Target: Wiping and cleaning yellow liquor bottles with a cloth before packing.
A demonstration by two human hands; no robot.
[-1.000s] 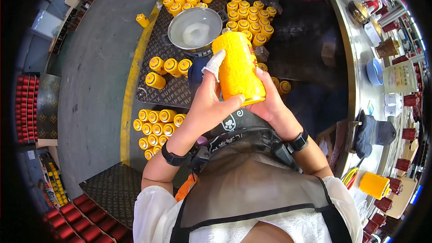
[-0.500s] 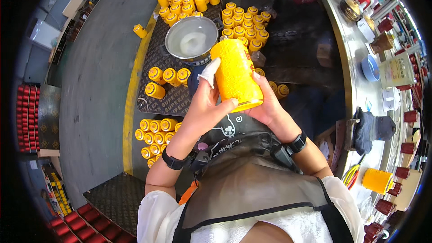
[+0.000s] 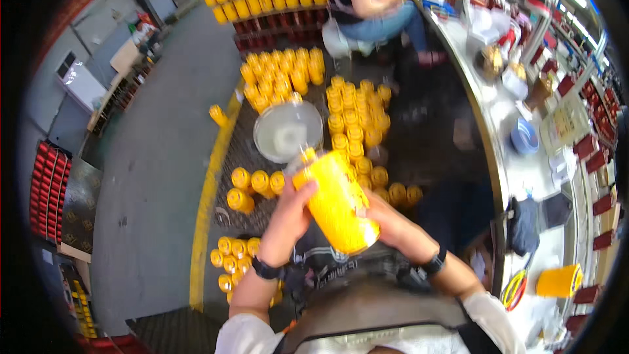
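Fingers of both my hands wrap a big yellow cylinder (image 3: pixel 337 202), tilted before my chest: my left hand (image 3: pixel 288 219) curls round its left side, my right hand (image 3: pixel 386 223) cups its lower right end. Below it, a mat on the floor carries clusters of yellow cylinders (image 3: pixel 347 121) and a round metal bowl (image 3: pixel 287 131).

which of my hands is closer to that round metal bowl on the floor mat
Left. Your left hand grips the upper side of the yellow cylinder, just below the metal bowl. Your right hand holds the cylinder's lower end, farther back toward you.
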